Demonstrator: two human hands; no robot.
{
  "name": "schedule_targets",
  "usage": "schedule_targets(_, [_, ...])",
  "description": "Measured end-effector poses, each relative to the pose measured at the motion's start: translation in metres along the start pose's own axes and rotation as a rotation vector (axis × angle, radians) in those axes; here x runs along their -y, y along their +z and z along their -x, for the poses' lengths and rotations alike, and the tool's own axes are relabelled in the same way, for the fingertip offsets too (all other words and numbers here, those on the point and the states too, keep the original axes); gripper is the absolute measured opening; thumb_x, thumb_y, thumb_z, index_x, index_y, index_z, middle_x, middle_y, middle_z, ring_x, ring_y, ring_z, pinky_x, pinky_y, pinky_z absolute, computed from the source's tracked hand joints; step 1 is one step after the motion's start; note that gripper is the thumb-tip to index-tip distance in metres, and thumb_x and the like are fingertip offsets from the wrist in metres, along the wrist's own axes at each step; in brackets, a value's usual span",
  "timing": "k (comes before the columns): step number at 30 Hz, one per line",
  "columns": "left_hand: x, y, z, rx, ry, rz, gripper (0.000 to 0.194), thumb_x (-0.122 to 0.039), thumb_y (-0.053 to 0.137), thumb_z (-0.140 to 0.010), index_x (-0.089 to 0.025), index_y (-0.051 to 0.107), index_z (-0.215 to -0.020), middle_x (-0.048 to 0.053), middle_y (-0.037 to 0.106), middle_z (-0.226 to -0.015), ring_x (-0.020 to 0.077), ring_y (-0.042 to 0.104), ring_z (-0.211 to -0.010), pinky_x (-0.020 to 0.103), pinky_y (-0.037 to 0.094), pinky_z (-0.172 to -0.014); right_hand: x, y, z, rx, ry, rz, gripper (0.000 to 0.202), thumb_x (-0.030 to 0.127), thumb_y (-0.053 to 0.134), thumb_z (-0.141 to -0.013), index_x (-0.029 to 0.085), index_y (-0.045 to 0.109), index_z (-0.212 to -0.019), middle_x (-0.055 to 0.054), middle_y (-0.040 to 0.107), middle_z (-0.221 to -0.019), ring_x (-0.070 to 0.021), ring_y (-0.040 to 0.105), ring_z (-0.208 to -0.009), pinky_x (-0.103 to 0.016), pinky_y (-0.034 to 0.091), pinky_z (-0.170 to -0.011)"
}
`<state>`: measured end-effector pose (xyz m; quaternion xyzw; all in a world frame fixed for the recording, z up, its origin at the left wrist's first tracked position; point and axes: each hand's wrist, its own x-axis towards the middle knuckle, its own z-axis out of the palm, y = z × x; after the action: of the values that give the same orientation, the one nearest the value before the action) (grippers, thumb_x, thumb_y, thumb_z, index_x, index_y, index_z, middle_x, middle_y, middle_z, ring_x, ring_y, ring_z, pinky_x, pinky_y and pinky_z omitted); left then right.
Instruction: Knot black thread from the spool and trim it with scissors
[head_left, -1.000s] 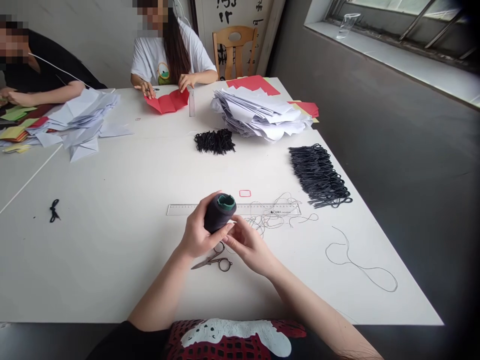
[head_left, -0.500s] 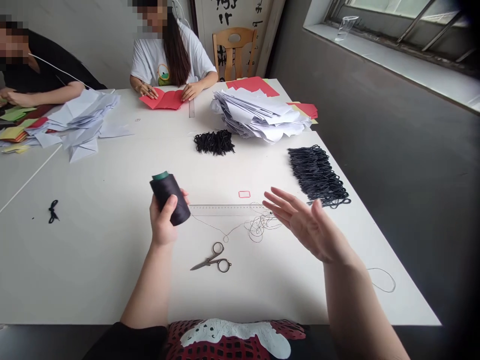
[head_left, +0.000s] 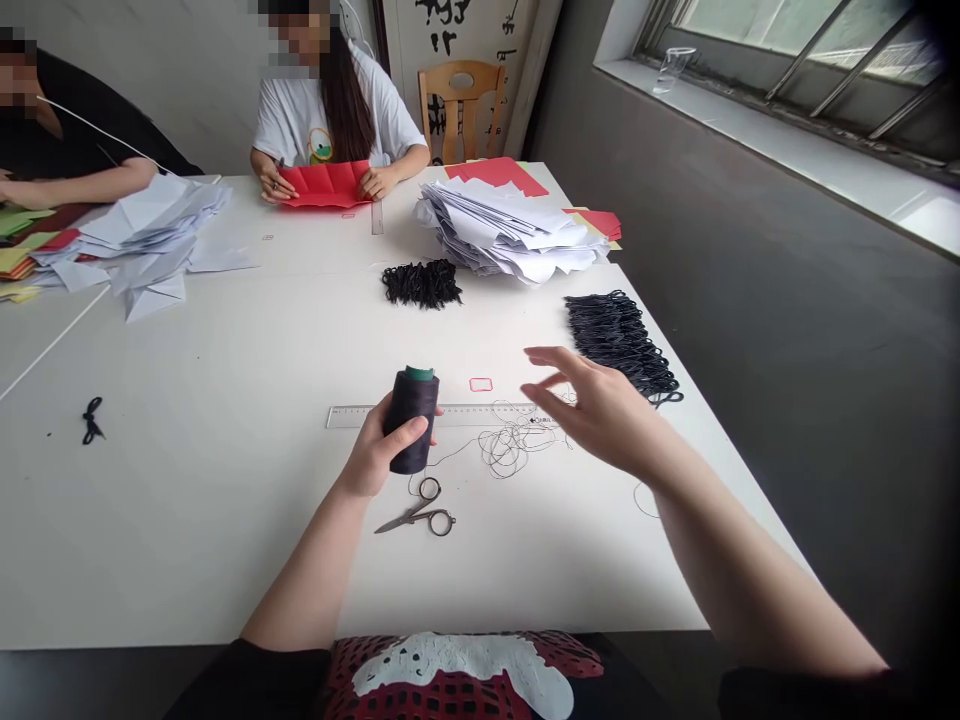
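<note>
A spool of black thread (head_left: 412, 405) with a green core top stands nearly upright in my left hand (head_left: 367, 455), fingers wrapped round it. My right hand (head_left: 604, 415) hovers above the right end of a clear ruler (head_left: 346, 416), thumb and fingers apart, with nothing visible between them. Loose tangled thread (head_left: 504, 455) lies on the table just left of and below that hand, and one strand runs toward the spool. Below the spool rest metal scissors (head_left: 424, 515), blades pointing left. A small red outlined rectangle (head_left: 481, 384) shows beyond the ruler.
Bundled black cords (head_left: 622, 345) lie by the table's right edge, with a smaller black pile (head_left: 421, 284) farther back. White papers (head_left: 510, 230) are stacked behind. Across the table a person holds red folded paper (head_left: 330, 185); another person sits at far left.
My left hand has moved right with the spool and turned it more upright. My right hand has rotated from palm-up to palm-down, its fingers curling. The person opposite has unfolded the red paper wider.
</note>
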<state>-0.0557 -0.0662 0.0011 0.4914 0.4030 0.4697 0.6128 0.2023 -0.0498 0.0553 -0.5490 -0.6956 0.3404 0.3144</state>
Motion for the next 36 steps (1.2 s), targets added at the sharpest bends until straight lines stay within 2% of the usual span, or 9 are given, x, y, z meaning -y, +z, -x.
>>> schedule_targets(3, [0.003, 0.005, 0.000, -0.137, 0.098, -0.144, 0.033, -0.038, 0.072, -0.076, -0.018, 0.065, -0.101, 0.006, 0.064, -0.086, 0.0185, 0.061, -0.072, 0.031, 0.050, -0.065, -0.002, 0.044, -0.001, 0.153, -0.063, -0.286, 0.058, 0.043, 0.067, -0.082, 0.024, 0.050, -0.134, -0.012, 0.055, -0.137, -0.0271, 0.053, -0.126, -0.050, 0.047, -0.101])
schedule_targets(5, [0.004, 0.007, 0.000, -0.198, 0.201, -0.299, 0.031, -0.035, 0.074, -0.075, -0.018, 0.064, -0.099, 0.004, 0.063, -0.085, 0.0186, 0.060, -0.077, 0.030, 0.049, -0.071, -0.004, 0.073, -0.001, 0.333, 0.005, -0.538, 0.067, 0.046, 0.071, -0.077, 0.024, 0.047, -0.135, -0.013, 0.049, -0.142, -0.0258, 0.048, -0.130, -0.048, 0.044, -0.105])
schedule_targets(8, [0.001, 0.005, 0.000, -0.231, 0.264, -0.507, 0.035, -0.035, 0.073, -0.076, -0.018, 0.062, -0.105, 0.003, 0.064, -0.089, 0.0187, 0.060, -0.082, 0.030, 0.049, -0.075, -0.006, 0.101, -0.003, 0.643, 0.137, -0.796, 0.055, 0.047, 0.069, -0.080, 0.021, 0.051, -0.126, -0.009, 0.063, -0.112, -0.0183, 0.063, -0.100, -0.037, 0.053, -0.090])
schedule_targets(10, [-0.001, -0.001, -0.001, -0.226, 0.247, -0.579, 0.042, -0.037, 0.073, -0.076, -0.018, 0.060, -0.111, 0.005, 0.067, -0.094, 0.0199, 0.062, -0.085, 0.031, 0.050, -0.077, -0.005, 0.104, -0.007, 0.683, 0.217, -0.756, 0.045, 0.048, 0.069, -0.080, 0.020, 0.056, -0.114, 0.000, 0.060, -0.083, -0.0097, 0.057, -0.067, -0.026, 0.052, -0.063])
schedule_targets(12, [-0.003, -0.008, -0.002, -0.211, 0.216, -0.620, 0.051, -0.040, 0.075, -0.074, -0.017, 0.060, -0.117, 0.007, 0.069, -0.101, 0.0225, 0.064, -0.092, 0.033, 0.051, -0.081, -0.002, 0.096, -0.012, 0.592, 0.251, -0.629, 0.037, 0.050, 0.069, -0.080, 0.019, 0.059, -0.098, 0.007, 0.044, -0.063, -0.0045, 0.037, -0.048, -0.018, 0.034, -0.043])
schedule_targets(16, [-0.004, -0.021, -0.004, -0.160, 0.196, -0.700, 0.063, -0.043, 0.080, -0.067, -0.018, 0.060, -0.122, 0.010, 0.069, -0.114, 0.0273, 0.063, -0.106, 0.038, 0.049, -0.092, 0.003, 0.065, -0.022, 0.424, 0.170, -0.609, 0.036, 0.053, 0.065, -0.082, 0.019, 0.055, -0.077, 0.011, 0.023, -0.050, -0.0035, 0.017, -0.041, -0.019, 0.012, -0.037])
schedule_targets(20, [-0.004, -0.025, -0.004, -0.086, 0.192, -0.783, 0.054, -0.045, 0.081, -0.066, -0.020, 0.066, -0.112, 0.008, 0.071, -0.106, 0.0254, 0.065, -0.097, 0.037, 0.051, -0.086, 0.006, 0.031, -0.029, 0.233, 0.074, -0.667, 0.033, 0.050, 0.068, -0.081, 0.019, 0.056, -0.077, 0.012, 0.022, -0.047, -0.0031, 0.016, -0.039, -0.020, 0.009, -0.036])
schedule_targets(27, [-0.005, -0.027, -0.004, -0.063, 0.164, -0.809, 0.049, -0.046, 0.079, -0.069, -0.020, 0.066, -0.108, 0.007, 0.070, -0.100, 0.0223, 0.064, -0.089, 0.034, 0.050, -0.080, 0.002, -0.021, -0.032, -0.399, -0.015, -0.623, 0.025, 0.038, 0.074, -0.079, 0.021, 0.058, -0.071, 0.009, 0.025, -0.050, -0.0033, 0.016, -0.040, -0.024, 0.006, -0.039])
schedule_targets(36, [-0.008, -0.027, -0.004, -0.054, 0.152, -0.833, 0.043, -0.044, 0.076, -0.072, -0.021, 0.065, -0.106, 0.005, 0.069, -0.098, 0.0207, 0.063, -0.088, 0.032, 0.050, -0.078, -0.012, -0.059, -0.022, -0.992, -0.147, -0.524, 0.029, 0.043, 0.065, -0.084, 0.027, 0.049, -0.066, 0.004, 0.027, -0.060, -0.0081, 0.014, -0.046, -0.025, 0.008, -0.039])
